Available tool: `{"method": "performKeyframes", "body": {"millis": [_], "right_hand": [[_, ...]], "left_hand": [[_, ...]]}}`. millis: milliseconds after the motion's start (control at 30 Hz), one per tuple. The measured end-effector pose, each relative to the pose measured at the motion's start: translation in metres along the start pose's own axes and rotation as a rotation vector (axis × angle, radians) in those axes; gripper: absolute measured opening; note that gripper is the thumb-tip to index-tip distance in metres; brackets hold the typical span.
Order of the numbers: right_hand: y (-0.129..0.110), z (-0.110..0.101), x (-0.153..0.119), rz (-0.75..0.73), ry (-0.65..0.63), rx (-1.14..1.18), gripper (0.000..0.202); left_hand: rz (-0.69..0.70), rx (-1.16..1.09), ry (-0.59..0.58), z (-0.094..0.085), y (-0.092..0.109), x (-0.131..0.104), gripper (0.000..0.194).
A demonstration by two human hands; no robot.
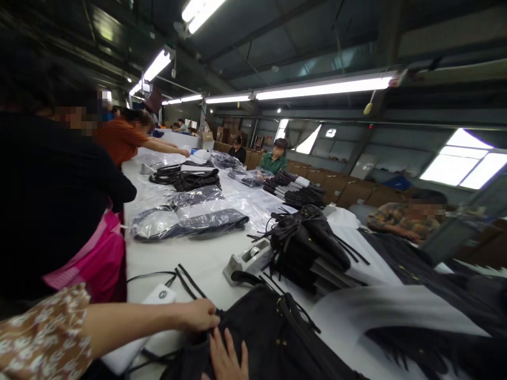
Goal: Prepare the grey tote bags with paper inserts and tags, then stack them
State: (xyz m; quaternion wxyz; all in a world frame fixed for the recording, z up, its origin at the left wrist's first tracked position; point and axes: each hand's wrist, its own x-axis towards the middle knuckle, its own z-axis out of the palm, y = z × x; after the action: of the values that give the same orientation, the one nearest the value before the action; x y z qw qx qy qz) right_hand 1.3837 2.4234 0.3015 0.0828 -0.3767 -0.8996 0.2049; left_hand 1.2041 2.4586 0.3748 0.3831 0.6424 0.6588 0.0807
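Note:
A black garment (pixel 253 322) with dark cords and small gold-coloured eyelets lies on the white table in front of me. My left hand (pixel 200 315), reaching in from the left in a flowered sleeve, pinches the garment's upper left edge. Just below it, my right hand (pixel 227 358) rests flat on the cloth with its fingers spread. Two dark cords (pixel 190 282) stick out past my left hand. Beyond the garment stands a grey tape dispenser (pixel 247 261), beside a stack of folded black garments (pixel 309 248) with pale sheets between them.
A white device (pixel 160 295) with a cable lies under my left forearm. Clear-bagged garments (pixel 194 219) and more folded black piles (pixel 186 174) cover the table farther off. At left stands a person in black (pixel 55 184); other people work around the table. More black garments (pixel 428 264) spread at right.

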Motion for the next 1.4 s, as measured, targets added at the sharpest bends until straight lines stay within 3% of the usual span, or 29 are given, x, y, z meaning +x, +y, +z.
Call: {"method": "performKeyframes", "body": {"millis": [100,200,300,367,400,433,533,600,667,733,833,933,1033,1100,1167,1233,1333,1400], "right_hand": [[-0.009,-0.015,-0.007,-0.027,-0.017,0.035,0.059],[-0.012,-0.021,-0.008,-0.013,-0.035,0.049,0.057],[-0.014,-0.022,-0.008,-0.008,-0.053,0.047,0.057],[-0.018,-0.025,-0.009,-0.009,-0.056,0.034,0.057],[-0.021,-0.027,-0.009,-0.007,-0.058,0.026,0.056],[-0.025,-0.030,-0.010,-0.003,-0.066,0.018,0.056],[-0.033,-0.038,-0.012,0.008,-0.085,-0.007,0.055],[-0.035,-0.039,-0.013,0.012,-0.101,-0.016,0.055],[-0.033,-0.039,-0.014,0.019,-0.111,-0.005,0.058],[-0.031,-0.038,-0.015,0.027,-0.109,0.026,0.061],[-0.029,-0.037,-0.016,0.020,-0.104,0.066,0.064],[-0.031,-0.040,-0.018,0.015,-0.073,0.079,0.063],[-0.036,-0.043,-0.018,-0.002,-0.067,0.090,0.060],[-0.038,-0.044,-0.018,-0.024,-0.103,0.094,0.066],[-0.041,-0.045,-0.018,-0.027,-0.128,0.088,0.078],[-0.044,-0.045,-0.019,-0.010,-0.120,0.077,0.086],[-0.048,-0.045,-0.020,0.019,-0.086,0.076,0.088],[-0.049,-0.042,-0.022,0.018,-0.059,0.089,0.086]], "left_hand": [[0.001,0.010,0.112,-0.009,-0.006,0.009,0.020],[0.003,0.058,0.242,-0.044,-0.013,0.011,0.028],[0.085,0.151,0.405,-0.081,-0.012,-0.012,0.041],[0.180,0.231,0.527,-0.090,-0.003,-0.037,0.042],[0.205,0.246,0.530,-0.088,0.003,-0.049,0.036],[0.201,0.235,0.462,-0.083,0.010,-0.060,0.033],[0.086,0.128,0.004,-0.059,0.028,-0.075,0.046],[0.092,0.146,-0.160,-0.043,0.028,-0.075,0.043],[0.127,0.171,-0.123,-0.028,0.016,-0.073,0.031],[0.075,0.073,-0.020,-0.012,-0.006,-0.073,0.023],[-0.077,-0.178,0.139,0.015,-0.043,-0.079,0.029],[-0.125,-0.268,0.212,0.039,-0.066,-0.083,0.036],[-0.106,-0.283,0.194,0.046,-0.073,-0.083,0.038],[-0.090,-0.239,0.140,0.035,-0.070,-0.083,0.037],[-0.039,-0.116,0.052,0.010,-0.054,-0.084,0.033],[0.083,0.070,0.015,-0.024,-0.018,-0.085,0.038],[0.361,0.237,0.283,-0.067,0.070,-0.084,0.043],[0.567,0.146,0.388,-0.077,0.138,-0.082,0.042]]}}
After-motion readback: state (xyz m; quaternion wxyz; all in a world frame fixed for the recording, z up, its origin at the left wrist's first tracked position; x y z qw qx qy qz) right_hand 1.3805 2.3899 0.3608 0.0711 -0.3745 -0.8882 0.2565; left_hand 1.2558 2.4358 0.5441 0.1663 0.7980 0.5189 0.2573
